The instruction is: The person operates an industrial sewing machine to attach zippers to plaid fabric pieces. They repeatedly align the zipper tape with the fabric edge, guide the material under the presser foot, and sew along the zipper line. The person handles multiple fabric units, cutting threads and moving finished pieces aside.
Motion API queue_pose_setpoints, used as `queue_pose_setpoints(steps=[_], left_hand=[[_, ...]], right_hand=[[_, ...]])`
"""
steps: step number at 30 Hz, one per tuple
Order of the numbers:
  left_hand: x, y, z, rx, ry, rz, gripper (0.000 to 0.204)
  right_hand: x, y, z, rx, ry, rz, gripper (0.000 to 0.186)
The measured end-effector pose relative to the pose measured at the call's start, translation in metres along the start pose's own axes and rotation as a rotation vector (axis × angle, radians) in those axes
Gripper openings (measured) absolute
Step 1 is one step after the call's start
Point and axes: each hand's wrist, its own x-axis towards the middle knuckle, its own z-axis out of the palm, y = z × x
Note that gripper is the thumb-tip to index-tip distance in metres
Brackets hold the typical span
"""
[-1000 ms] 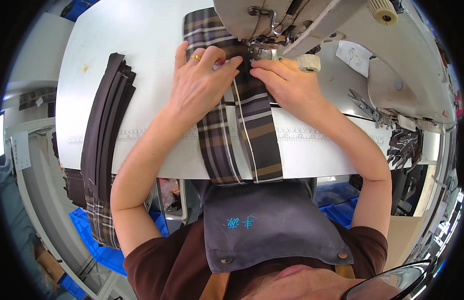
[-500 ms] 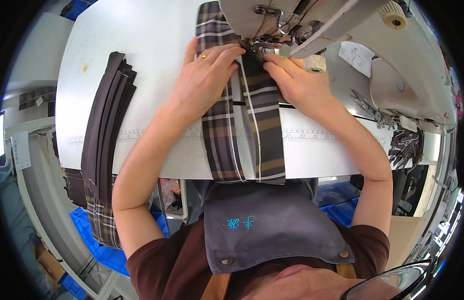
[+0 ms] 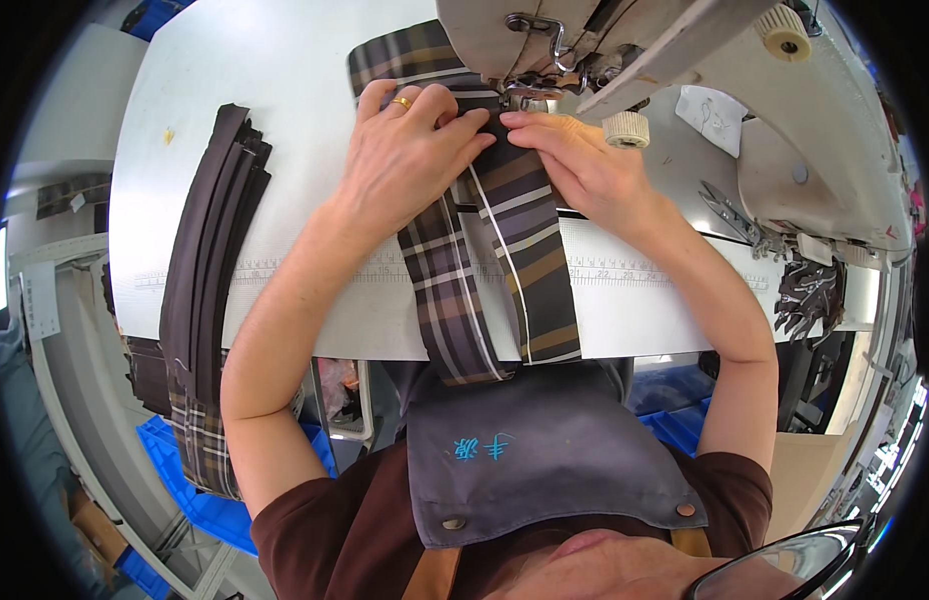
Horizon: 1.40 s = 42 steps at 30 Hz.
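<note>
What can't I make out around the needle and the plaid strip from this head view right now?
- Needle tip and presser foot: head view, hidden between the machine head and the fingertips of the left hand and right hand.
- Plaid strip under both hands: covered; its lower end drops behind the table edge.
- Dark fabric stack: piece count too small to tell.
- Scissors: blurred near the rim.

2 hands, 1 plaid strip, 1 sewing machine, 1 fabric stack, 1 scissors
</note>
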Motion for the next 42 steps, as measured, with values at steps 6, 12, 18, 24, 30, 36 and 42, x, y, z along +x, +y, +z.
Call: queue_pose_setpoints(steps=[6, 12, 18, 24, 30, 36, 42], left_hand=[[0.002, -0.001, 0.0, 0.063, 0.07, 0.061, 0.018], [0.0, 0.002, -0.002, 0.021, -0.02, -0.055, 0.021], [0.001, -0.003, 0.005, 0.132, -0.015, -0.034, 0.031], [-0.002, -0.006, 0.01, -0.002, 0.037, -0.049, 0.026], [-0.005, 0.005, 0.011, 0.008, 0.098, 0.017, 0.021], [-0.011, 0.014, 0.004, 0.061, -0.054, -0.012, 0.03], [-0.018, 0.024, 0.002, 0.096, -0.071, 0.02, 0.043]], right_hand=[[0.0, 0.001, 0.004, 0.088, -0.065, 0.081, 0.025], [0.0, 0.001, 0.002, -0.036, -0.169, 0.045, 0.025], [-0.003, -0.002, 0.005, -0.322, -0.177, -0.028, 0.028], [-0.012, -0.002, -0.008, -0.441, -0.186, 0.093, 0.025], [-0.011, 0.004, -0.02, -0.505, -0.126, 0.097, 0.024], [0.002, 0.014, -0.005, -0.014, -0.09, 0.425, 0.012], [-0.012, 0.012, -0.033, 0.053, -0.09, 0.606, 0.017]])
